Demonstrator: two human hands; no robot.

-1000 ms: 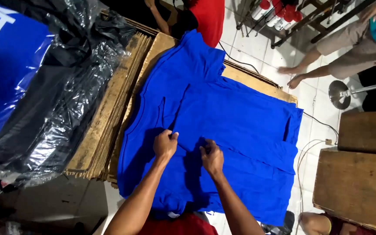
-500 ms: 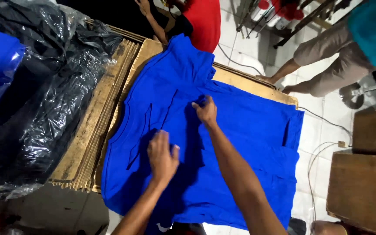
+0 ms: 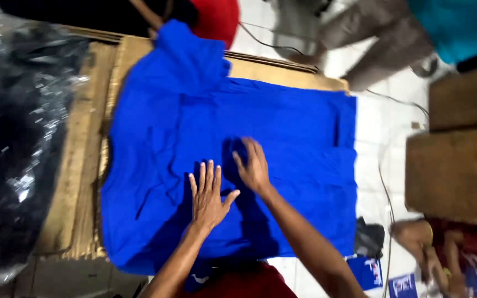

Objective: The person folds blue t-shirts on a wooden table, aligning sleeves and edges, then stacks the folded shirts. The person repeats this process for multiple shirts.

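Head view, bright blue shirt (image 3: 282,127) spread flat, creased, both hands pressing.

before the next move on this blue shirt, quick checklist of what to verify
1. Left hand flat on the blue shirt, fingers spread: ok.
2. Right hand on the cloth beside it: ok.
3. Shirt fully backed by the cardboard stack: not ok, its right edge hangs past the board.
4. Cloth smooth: not ok, folds show left of the hands.
5. Far sleeve laid flat: cannot tell, view blurred.
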